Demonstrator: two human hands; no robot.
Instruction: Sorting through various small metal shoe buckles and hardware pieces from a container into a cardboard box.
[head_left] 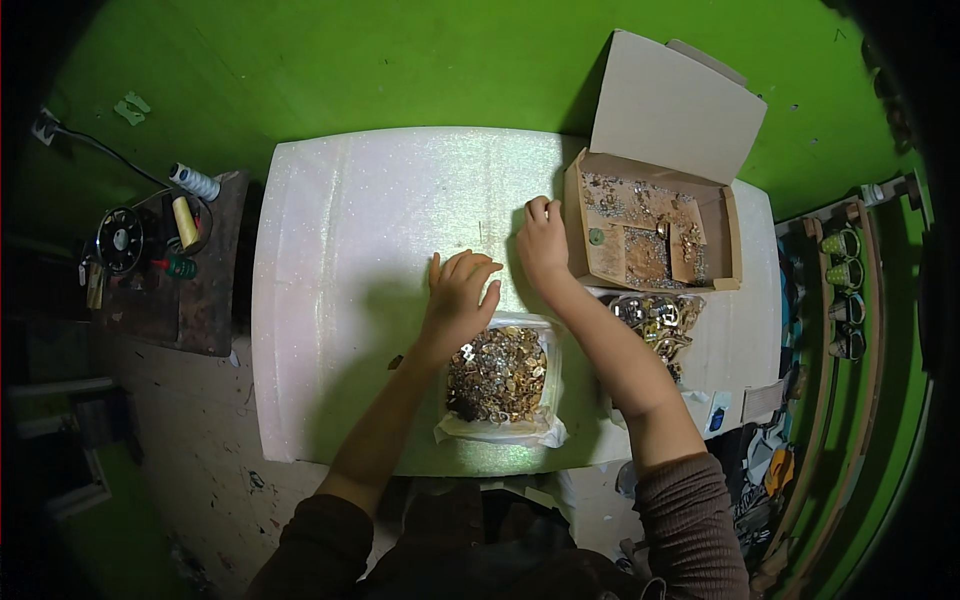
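Note:
My left hand is over the white, glittery tabletop, just beyond a lined tray, its fingers spread and nothing visible in them. The tray, its pale liner folded over the rim, is full of small gold and silver metal fittings. My right hand is beside the left wall of an open cardboard box. Its fingers are curled together; whatever they may hold is too small or hidden. Inside the box, cardboard dividers separate small metal pieces.
The box's raised lid leans toward the green wall. Larger shiny buckles lie in front of the box, near my right forearm. A dark side table at left bears a thread cone. Shoes sit on a rack at right.

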